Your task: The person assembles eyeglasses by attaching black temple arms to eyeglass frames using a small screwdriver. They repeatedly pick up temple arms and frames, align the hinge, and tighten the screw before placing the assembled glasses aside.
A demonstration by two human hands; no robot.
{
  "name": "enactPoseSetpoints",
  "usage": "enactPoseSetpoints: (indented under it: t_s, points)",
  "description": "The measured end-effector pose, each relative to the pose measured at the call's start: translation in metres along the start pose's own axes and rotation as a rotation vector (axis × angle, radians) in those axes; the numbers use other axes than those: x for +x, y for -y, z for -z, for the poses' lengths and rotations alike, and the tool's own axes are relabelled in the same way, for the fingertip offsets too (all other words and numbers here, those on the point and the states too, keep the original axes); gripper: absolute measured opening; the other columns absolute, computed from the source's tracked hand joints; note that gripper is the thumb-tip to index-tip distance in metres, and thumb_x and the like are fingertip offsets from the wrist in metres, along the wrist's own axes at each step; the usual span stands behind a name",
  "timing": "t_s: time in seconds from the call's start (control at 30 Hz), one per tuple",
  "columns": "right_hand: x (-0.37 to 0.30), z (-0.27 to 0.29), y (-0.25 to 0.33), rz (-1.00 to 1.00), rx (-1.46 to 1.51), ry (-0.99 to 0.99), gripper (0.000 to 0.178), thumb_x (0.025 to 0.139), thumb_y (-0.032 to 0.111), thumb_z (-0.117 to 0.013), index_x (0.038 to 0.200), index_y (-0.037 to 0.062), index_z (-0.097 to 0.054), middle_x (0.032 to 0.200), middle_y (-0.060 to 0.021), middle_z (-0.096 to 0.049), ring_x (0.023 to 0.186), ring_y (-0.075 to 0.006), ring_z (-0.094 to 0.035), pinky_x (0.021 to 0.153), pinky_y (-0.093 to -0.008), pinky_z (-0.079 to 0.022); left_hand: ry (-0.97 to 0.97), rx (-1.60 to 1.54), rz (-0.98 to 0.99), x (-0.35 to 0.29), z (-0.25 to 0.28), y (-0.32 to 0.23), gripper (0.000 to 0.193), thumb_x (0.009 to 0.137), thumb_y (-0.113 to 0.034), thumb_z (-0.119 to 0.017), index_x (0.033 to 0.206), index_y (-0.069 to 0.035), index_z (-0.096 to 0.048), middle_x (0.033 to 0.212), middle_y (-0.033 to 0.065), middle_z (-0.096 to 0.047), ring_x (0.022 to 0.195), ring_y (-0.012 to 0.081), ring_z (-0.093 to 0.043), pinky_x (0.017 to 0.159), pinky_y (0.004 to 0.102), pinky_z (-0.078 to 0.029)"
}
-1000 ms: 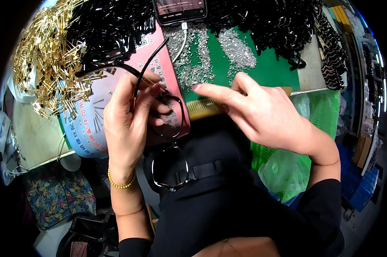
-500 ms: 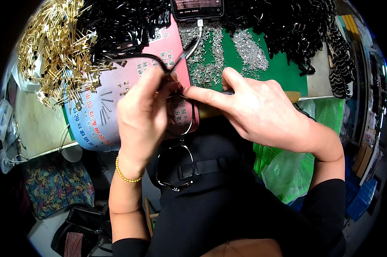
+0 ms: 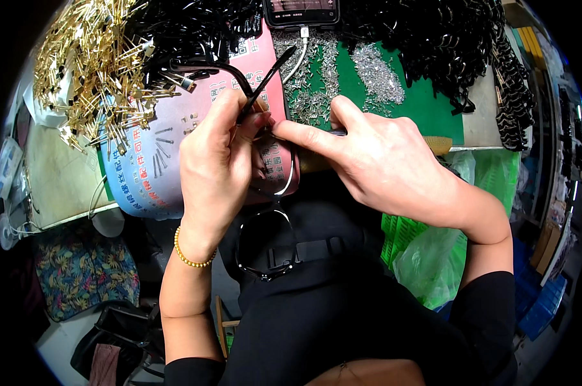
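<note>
My left hand [image 3: 217, 154] is closed around the hinge area of a pair of black eyeglasses [image 3: 293, 235]. Their rims hang below it in front of my dark clothes, and two black temple arms cross and stick up above the fingers. My right hand [image 3: 387, 157] reaches in from the right, its index fingertip touching the frame beside my left fingertips. Under the right thumb a short bit of a dark tool [image 3: 338, 132] shows; the rest is hidden in the curled fingers, so its kind is unclear. The exact contact point is covered by the fingertips.
Gold metal eyeglass parts [image 3: 85, 71] are heaped at the far left, with black temple arms [image 3: 188, 32] beside them and more at far right [image 3: 426, 45]. Small silver screws [image 3: 378, 74] lie on a green mat [image 3: 426, 116]. A phone [image 3: 302, 13] with a white cable stands at the back.
The eyeglasses have shifted slightly, their rims turning more to the front. The crossed temple arms are tilted a little differently. Both hands stay nearly in place.
</note>
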State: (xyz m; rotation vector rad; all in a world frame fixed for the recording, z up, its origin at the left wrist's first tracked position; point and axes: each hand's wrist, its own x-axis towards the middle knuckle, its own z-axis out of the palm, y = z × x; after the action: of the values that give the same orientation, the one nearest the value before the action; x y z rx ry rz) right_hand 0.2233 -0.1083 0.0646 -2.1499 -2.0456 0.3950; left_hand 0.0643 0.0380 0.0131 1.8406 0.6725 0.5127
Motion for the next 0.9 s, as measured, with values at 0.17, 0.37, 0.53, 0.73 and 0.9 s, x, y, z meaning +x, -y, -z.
enactPoseSetpoints:
  t_s: [0.17,0.37,0.53,0.73,0.9]
  points:
    - [0.001,-0.001,0.002,-0.011,-0.034,0.016,0.067,0.082,0.006,-0.066,0.143,0.0310,-0.056,0.089,-0.0107,-0.050,0.073,-0.0256,-0.065,0.052,-0.0374,-0.053,0.023,-0.022,0.012,0.000,0.001,0.000,0.010,0.094,0.005,-0.063,0.098,-0.003,-0.059,0.073,0.0075,-0.063,0.055,0.0131,-0.061,0.052,0.0290,-0.046]
    - [0.003,-0.016,-0.004,0.148,-0.380,-0.221,0.045,0.085,0.019,-0.065,0.129,0.0223,-0.061,0.091,-0.0055,-0.055,0.057,-0.0148,-0.056,0.044,-0.0257,-0.045,0.020,-0.007,-0.038,0.000,0.001,0.006,0.010,0.095,0.005,-0.062,0.100,-0.002,-0.059,0.077,0.0075,-0.066,0.055,0.0127,-0.061,0.052,0.0282,-0.046]
    - [0.014,-0.020,-0.013,0.173,-0.372,-0.266,0.039,0.086,0.026,-0.065,0.124,0.0165,-0.060,0.086,-0.0014,-0.054,0.058,-0.0128,-0.056,0.044,-0.0244,-0.045,0.023,-0.020,-0.050,-0.001,0.000,0.006,0.011,0.095,0.006,-0.061,0.102,-0.001,-0.059,0.079,0.0071,-0.067,0.054,0.0121,-0.060,0.051,0.0275,-0.047]
    - [0.013,-0.013,-0.008,0.102,-0.257,-0.204,0.042,0.084,0.025,-0.068,0.123,0.0139,-0.058,0.089,-0.0071,-0.054,0.062,-0.0187,-0.061,0.048,-0.0301,-0.050,0.020,-0.093,0.032,0.001,-0.001,-0.006,0.012,0.095,0.007,-0.059,0.104,-0.001,-0.060,0.077,0.0056,-0.067,0.055,0.0096,-0.060,0.051,0.0254,-0.048]
    - [-0.008,0.008,-0.014,-0.057,-0.093,-0.153,0.037,0.089,0.012,-0.069,0.124,0.0172,-0.059,0.091,-0.0077,-0.051,0.069,-0.0235,-0.062,0.057,-0.0363,-0.051,-0.187,-0.046,-0.130,0.035,0.003,0.006,0.013,0.099,0.002,-0.058,0.110,0.001,-0.064,0.086,0.0056,-0.072,0.063,0.0089,-0.065,0.056,0.0238,-0.052]
